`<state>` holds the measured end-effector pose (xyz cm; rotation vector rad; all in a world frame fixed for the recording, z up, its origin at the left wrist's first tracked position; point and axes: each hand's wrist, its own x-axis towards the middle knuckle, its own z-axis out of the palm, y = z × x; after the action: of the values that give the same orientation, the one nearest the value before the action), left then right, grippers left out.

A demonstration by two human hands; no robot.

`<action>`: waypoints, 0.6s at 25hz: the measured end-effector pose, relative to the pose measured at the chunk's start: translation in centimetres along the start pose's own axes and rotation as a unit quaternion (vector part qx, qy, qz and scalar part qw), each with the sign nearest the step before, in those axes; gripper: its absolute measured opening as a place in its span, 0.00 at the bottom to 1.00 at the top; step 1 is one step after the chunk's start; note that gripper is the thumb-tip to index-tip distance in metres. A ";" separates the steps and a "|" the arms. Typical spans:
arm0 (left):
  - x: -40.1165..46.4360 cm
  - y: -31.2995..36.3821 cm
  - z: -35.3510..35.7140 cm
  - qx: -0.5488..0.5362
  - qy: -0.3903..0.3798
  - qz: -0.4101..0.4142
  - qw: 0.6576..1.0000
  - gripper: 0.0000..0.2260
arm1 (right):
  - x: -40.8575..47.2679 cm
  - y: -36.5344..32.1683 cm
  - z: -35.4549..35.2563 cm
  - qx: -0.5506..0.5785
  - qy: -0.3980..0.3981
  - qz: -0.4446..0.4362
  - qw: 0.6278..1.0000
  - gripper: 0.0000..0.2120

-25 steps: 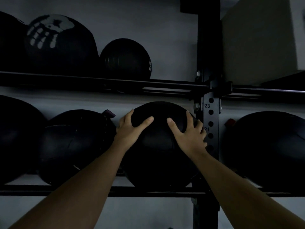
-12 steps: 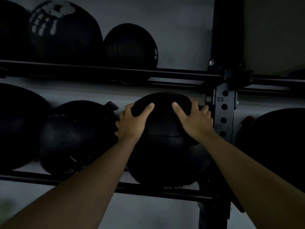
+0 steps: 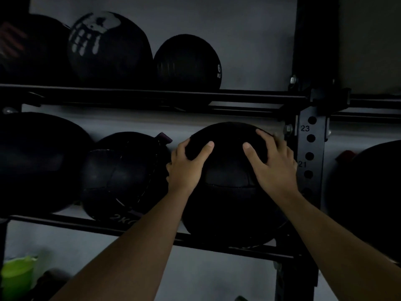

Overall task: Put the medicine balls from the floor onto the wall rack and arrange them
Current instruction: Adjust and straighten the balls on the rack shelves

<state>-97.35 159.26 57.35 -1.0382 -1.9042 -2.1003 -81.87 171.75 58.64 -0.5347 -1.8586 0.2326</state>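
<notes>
Grasping the ball (image 3: 230,192) from both sides, the left hand (image 3: 186,168) and right hand (image 3: 271,168) press their grip on its upper half. It sits on the lower rail (image 3: 97,227) of the rack (image 3: 310,153), beside the upright, a 2KG ball (image 3: 123,177) just left.

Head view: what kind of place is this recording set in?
Most likely a gym storage wall: black medicine balls on a wall rack, one marked 6 KG, and a numbered, perforated upright.
</notes>
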 end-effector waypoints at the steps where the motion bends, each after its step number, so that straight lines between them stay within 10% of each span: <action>1: -0.1 0.1 0.0 -0.003 -0.002 -0.004 1.000 0.41 | -0.2 -0.2 0.0 0.002 0.005 0.018 1.000 0.35; 6: 1.1 0.7 -0.1 -0.057 -0.008 -0.047 0.997 0.49 | 0.1 -1.1 0.3 0.032 0.020 0.136 0.990 0.45; 15: 2.2 1.6 0.0 0.005 0.007 -0.108 0.994 0.46 | -0.3 0.8 1.4 0.050 0.080 0.078 0.993 0.43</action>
<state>-98.17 159.69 59.87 -0.8462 -2.1023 -2.1989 -82.89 172.41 57.56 -0.6118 -1.6430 0.3744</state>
